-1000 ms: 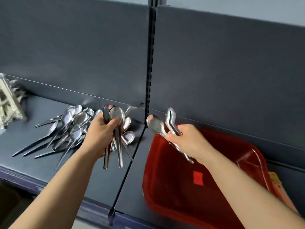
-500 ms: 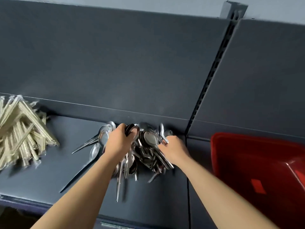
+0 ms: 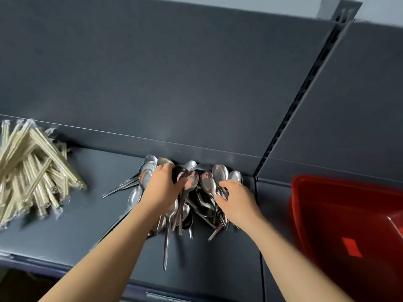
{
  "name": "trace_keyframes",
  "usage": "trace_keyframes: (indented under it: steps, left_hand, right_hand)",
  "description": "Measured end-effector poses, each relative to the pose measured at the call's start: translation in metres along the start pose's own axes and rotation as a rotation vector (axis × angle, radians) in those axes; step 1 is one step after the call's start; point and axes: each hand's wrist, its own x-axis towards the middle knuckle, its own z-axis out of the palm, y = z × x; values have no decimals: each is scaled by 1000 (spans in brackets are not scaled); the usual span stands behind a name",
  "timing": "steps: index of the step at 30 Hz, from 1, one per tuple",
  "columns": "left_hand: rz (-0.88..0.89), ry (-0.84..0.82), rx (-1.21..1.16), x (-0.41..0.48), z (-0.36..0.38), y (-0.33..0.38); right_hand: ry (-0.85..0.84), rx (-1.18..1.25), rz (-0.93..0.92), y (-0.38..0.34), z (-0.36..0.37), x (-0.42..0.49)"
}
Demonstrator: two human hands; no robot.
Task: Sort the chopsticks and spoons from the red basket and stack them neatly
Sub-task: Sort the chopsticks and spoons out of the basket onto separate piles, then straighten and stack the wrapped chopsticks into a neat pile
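Note:
A heap of metal spoons lies on the dark shelf against the back panel, bowls toward the wall. My left hand is closed around a bunch of spoons, whose handles stick out below it toward me. Just to the right, my right hand rests on the heap with its fingers curled over several spoons; I cannot tell whether it grips them. A pile of wrapped chopsticks lies at the far left of the shelf. The red basket stands at the right, partly out of view.
The dark grey shelf has bare surface between the chopsticks and the spoons. A slotted upright divides the back panel and meets the shelf just right of the spoon heap. The shelf's front edge runs along the bottom left.
Both hands carried spoons from above the basket leftward to the spoon heap and lowered onto it. The view swung left, bringing the chopstick pile into sight.

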Motion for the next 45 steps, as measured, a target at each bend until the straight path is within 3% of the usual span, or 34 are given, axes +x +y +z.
trace_keyframes:
  steps: [6,10,15,20,27,34,42,45]
  left_hand:
    - [184,4,329,-39,-55,-15]
    - [106,113,325,-67,-111,-61]
    - [-104,299,378,-80,-187,-148]
    - [-314,360,327,-61,-252,-245]
    - [-314,143,150,-5,-286,-315]
    - [-254,20,92,31,-273,-326]
    - [-298,-114,-9,42,-280,-338]
    - [-245,-46,41,42,-286,-340]
  right_hand:
    - [50,12,-228,-33,6,-6]
    - [36,17,-370,-80,30,-2]
    - [-62,211,-438,-165,92,12]
    - [-142,238,-368,-258,157,37]
    - [-104,172,-104,-345,215,74]
    - [-14,12,8,-367,238,85]
    - [-41,14,109,-359,240,92]
    - [-47,54,96,-354,237,94]
